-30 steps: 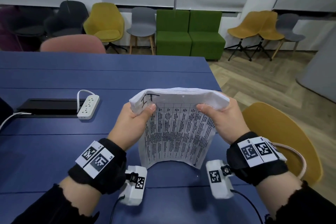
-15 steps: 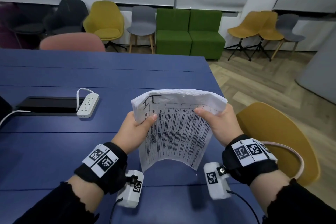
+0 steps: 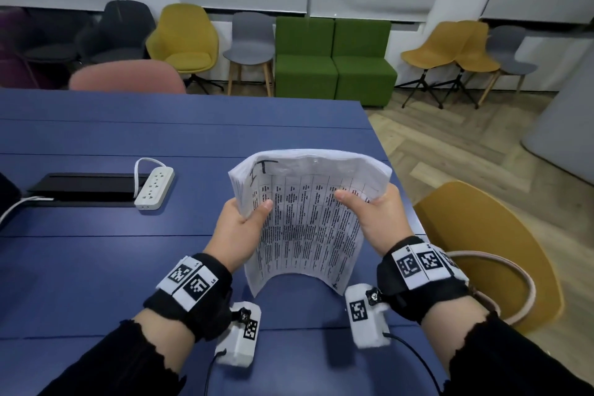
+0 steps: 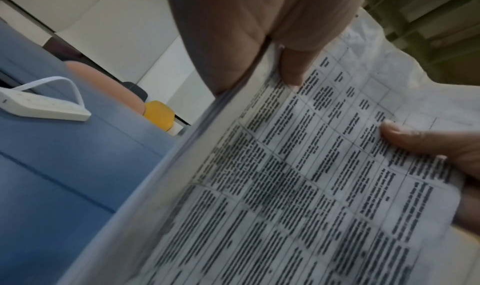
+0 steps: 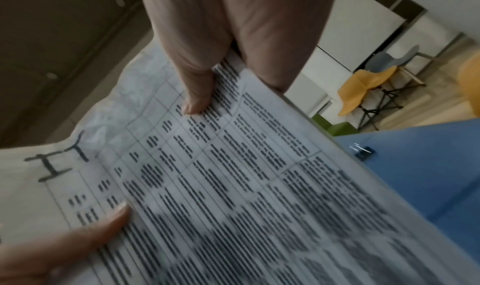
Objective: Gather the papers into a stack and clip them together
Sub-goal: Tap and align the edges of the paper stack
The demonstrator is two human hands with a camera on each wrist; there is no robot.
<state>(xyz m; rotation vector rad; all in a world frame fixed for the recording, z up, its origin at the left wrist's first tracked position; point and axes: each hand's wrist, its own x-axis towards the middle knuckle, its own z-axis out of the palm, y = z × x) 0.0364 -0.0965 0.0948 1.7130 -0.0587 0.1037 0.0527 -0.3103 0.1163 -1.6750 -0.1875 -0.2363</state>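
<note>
We grip the papers [image 3: 308, 219] upright above the blue surface [image 3: 128, 251], left hand [image 3: 239, 228] and right hand [image 3: 377, 215] clasping its sides, still squaring the stack; next comes fetching the clip [image 5: 363, 152].

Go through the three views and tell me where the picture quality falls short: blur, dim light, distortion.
Head view: sharp and evenly lit, wide-angle bending at the edges. Left wrist view: dim, printed papers smeared, left hand a dark close mass. Right wrist view: also dim, text blurs toward the bottom, right hand soft.
</note>
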